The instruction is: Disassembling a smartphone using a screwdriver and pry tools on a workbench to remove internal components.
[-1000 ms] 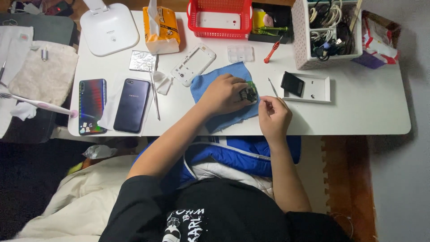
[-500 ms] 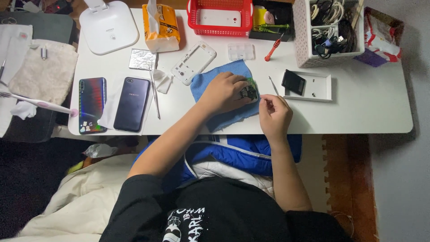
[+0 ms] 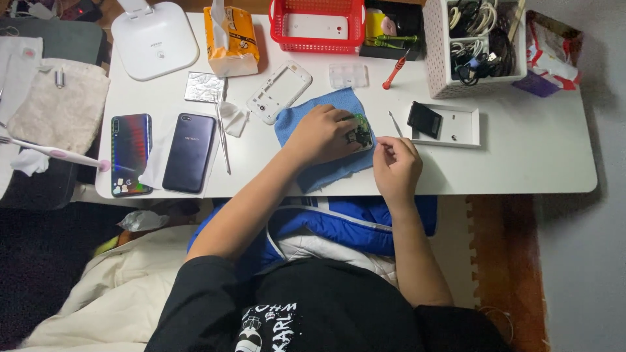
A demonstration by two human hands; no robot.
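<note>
My left hand (image 3: 321, 135) lies on a blue cloth (image 3: 331, 171) and presses down on a small opened phone with a green circuit board (image 3: 360, 136), covering most of it. Just right of the board, my right hand (image 3: 396, 167) has its fingertips pinched together at the board's edge. Whether it holds anything tiny there I cannot make out. A thin metal pick (image 3: 395, 124) lies on the white table (image 3: 521, 163) just beyond my right hand.
Left of the cloth lie a white phone frame (image 3: 279, 92), a metal rod (image 3: 222, 133), a dark phone (image 3: 189, 152) and an iridescent back cover (image 3: 130, 154). A white tray with a black part (image 3: 447, 124), a red screwdriver (image 3: 394, 72), a red basket (image 3: 317, 25) and a cable bin (image 3: 475, 45) stand behind.
Both hands stay on the board and cloth with barely any shift. Only the view has drifted slightly.
</note>
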